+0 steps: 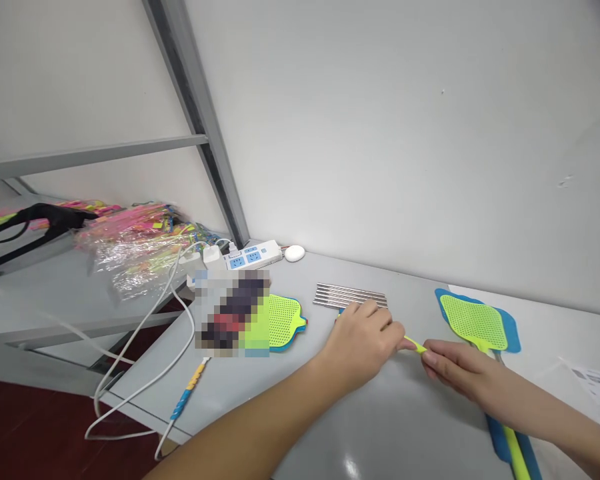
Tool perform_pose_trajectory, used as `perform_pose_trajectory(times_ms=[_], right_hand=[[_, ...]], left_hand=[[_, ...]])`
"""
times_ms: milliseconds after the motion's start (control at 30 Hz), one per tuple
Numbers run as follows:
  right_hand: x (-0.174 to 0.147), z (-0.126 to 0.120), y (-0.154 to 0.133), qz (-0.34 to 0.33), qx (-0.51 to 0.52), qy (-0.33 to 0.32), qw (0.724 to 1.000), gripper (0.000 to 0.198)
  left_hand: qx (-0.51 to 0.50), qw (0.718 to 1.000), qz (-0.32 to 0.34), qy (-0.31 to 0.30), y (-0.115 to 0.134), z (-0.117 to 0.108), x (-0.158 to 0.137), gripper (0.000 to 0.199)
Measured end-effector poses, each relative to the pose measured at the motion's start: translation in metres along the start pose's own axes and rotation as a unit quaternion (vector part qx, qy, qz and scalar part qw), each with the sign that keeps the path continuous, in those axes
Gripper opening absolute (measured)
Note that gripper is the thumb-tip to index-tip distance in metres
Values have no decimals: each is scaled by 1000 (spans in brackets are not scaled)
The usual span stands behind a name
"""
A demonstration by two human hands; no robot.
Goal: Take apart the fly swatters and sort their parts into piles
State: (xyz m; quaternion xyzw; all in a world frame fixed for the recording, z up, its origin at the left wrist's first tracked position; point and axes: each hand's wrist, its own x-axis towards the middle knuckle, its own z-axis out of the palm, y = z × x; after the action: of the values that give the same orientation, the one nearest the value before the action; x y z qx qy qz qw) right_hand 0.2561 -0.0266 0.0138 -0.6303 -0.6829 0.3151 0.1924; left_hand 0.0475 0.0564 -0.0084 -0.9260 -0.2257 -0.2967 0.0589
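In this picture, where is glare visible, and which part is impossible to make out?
Head view: a white glare spot on the smooth grey tabletop; sparkling highlights on the clear crinkled plastic bags; coarse square pixel blocks hide detail left of centre.

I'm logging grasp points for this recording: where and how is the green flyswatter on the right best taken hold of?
Probably by its green handle, from above on the person's near side. It is narrow and points towards the person, while the mesh head is broad and lies over blue material. The right forearm crosses above, so it should clear first.
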Motion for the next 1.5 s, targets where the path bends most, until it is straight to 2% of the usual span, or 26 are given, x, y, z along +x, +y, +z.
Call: perform_pose_trajectory(times_ms=[33,100,167,233,300,400,500,567,700,800,867,933,967,1033,1100,1133,1167,1200,1233,1300,1333,1367,1433,1500], right_hand=[[-2,-2,-1,43,64,-53,996,42],[-4,-5,-3,122,172,-153,966,45],[-5,-5,-4,139,196,-151,959,45],[-6,-3,-3,92,141,-110,980,42],[-7,0,-1,23,42,-62,997,39],[-10,4,5,-37,-111,-19,993,35],[-11,3,12,-63,-213,-7,975,35],[-10,-1,16,-85,-266,1,960,36],[-2,-12,17,-184,-356,23,916,32],[3,-20,12,-276,-401,24,873,28],[3,-23,5,-322,-425,25,846,26],[2,-23,-2,-355,-446,22,821,24],[1,-22,-6,-367,-456,21,811,24],[-1,-18,-14,-382,-467,17,797,24],[-3,-15,-21,-391,-465,5,794,24],[-4,-13,-24,-388,-457,-4,801,24],[-5,-11,-27,-377,-442,-16,814,23],[-7,-10,-31,-355,-418,-31,836,23],[-9,-9,-34,-319,-387,-46,864,25],[-14,-8,-44,-216,-300,-86,925,31],[-18,-8,-49,-161,-244,-113,950,35],[-21,-8,-55,-110,-183,-140,967,39],[-26,-7,-66,-31,-53,-204,977,44],[-29,-4,-75,31,70,-270,960,44]], left_hand=[[-2,1000,11,0,0,-1,0,34],[0,999,37,3,-2,-5,1,33],[9,998,59,4,-2,-8,2,30],[20,997,69,-8,-2,-10,2,27],[26,997,74,-26,-1,-11,2,29],[31,995,78,-54,3,-12,2,37],[32,991,82,-96,9,-18,5,38],[19,989,61,-132,14,-24,8,37],[-29,976,-49,-209,26,-39,11,39],[-106,955,-142,-237,34,-50,7,41],[-198,929,-206,-236,37,-56,1,42],[-314,881,-265,-235,38,-62,-8,43],[-374,847,-291,-241,39,-64,-12,43],[-491,756,-339,-269,40,-68,-21,44],[-581,661,-371,-298,42,-74,-30,46],[-604,633,-376,-305,42,-77,-34,48],[-604,635,-374,-305,42,-81,-37,48],[-576,670,-361,-298,41,-84,-40,47],[-519,732,-338,-285,38,-88,-43,44],[-334,874,-259,-241,30,-94,-48,37],[-227,928,-207,-211,25,-96,-50,33],[-128,964,-156,-175,20,-97,-53,31],[21,993,-63,-100,13,-96,-58,26],[96,995,7,-36,10,-92,-63,24]])
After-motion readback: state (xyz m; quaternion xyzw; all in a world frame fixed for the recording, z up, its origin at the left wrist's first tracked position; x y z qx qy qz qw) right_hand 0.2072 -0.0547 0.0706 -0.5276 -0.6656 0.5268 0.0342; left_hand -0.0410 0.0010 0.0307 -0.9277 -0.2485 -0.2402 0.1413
